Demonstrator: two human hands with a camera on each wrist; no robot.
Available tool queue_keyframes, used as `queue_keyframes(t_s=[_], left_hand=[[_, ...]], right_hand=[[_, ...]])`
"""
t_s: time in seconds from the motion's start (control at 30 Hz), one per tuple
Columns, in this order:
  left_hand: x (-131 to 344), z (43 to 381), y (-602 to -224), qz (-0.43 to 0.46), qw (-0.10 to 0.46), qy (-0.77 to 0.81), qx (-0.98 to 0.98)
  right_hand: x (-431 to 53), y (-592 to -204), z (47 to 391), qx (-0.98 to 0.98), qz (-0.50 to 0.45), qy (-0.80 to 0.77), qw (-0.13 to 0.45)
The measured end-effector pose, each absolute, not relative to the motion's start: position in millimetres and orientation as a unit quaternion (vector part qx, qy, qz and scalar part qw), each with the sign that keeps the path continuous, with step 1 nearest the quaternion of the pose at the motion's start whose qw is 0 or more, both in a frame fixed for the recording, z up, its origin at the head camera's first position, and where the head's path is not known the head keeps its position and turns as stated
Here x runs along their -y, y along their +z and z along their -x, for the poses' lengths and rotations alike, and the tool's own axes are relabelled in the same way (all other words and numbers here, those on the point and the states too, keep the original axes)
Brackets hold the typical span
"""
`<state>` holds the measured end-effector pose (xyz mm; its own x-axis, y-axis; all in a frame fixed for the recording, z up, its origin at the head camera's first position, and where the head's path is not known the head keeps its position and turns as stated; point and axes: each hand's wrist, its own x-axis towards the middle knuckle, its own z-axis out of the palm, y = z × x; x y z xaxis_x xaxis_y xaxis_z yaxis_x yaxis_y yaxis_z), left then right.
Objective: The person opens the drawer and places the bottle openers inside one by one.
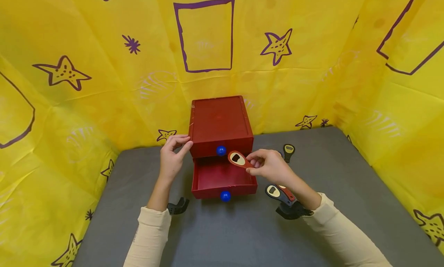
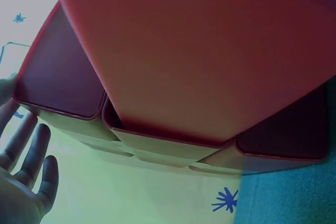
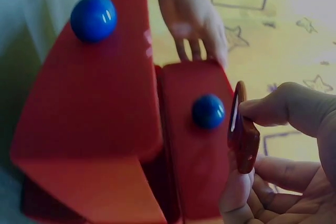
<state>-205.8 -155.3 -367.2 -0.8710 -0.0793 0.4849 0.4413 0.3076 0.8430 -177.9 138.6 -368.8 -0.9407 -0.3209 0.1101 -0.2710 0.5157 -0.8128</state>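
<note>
A red two-drawer cabinet (image 1: 220, 120) stands at the back of the table, its lower drawer (image 1: 222, 176) pulled out and the upper one in. My left hand (image 1: 172, 155) touches the cabinet's upper left front corner with its fingertips; in the left wrist view its fingers (image 2: 35, 150) look straight and slightly spread. Between thumb and fingers, my right hand (image 1: 268, 165) pinches a red bottle opener (image 1: 239, 159) with a cream inset. It overlaps the right side of the open drawer in the head view. From the right wrist, the opener (image 3: 244, 140) shows edge-on before the upper drawer's blue knob (image 3: 208, 111).
A dark bottle opener (image 1: 288, 152) lies right of the cabinet. Nearer, a dark blue opener (image 1: 275, 192) and a red opener (image 1: 288, 193) lie together under the right forearm. Another blue knob (image 1: 225, 196) sticks out from the lower drawer. Yellow patterned cloth (image 1: 145, 86) walls the grey table.
</note>
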Motion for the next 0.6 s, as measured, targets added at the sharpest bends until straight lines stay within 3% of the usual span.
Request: queue_keyframes(t_s=[0.33, 0.6], left_hand=[[150, 203, -368, 0.11, 0.252, -0.568, 0.776], [151, 203, -367, 0.113, 0.262, -0.561, 0.777]], right_hand=[[-104, -382, 182, -0.882, 0.236, -0.404, 0.053], [-80, -390, 189, -0.897, 0.234, -0.372, 0.059]])
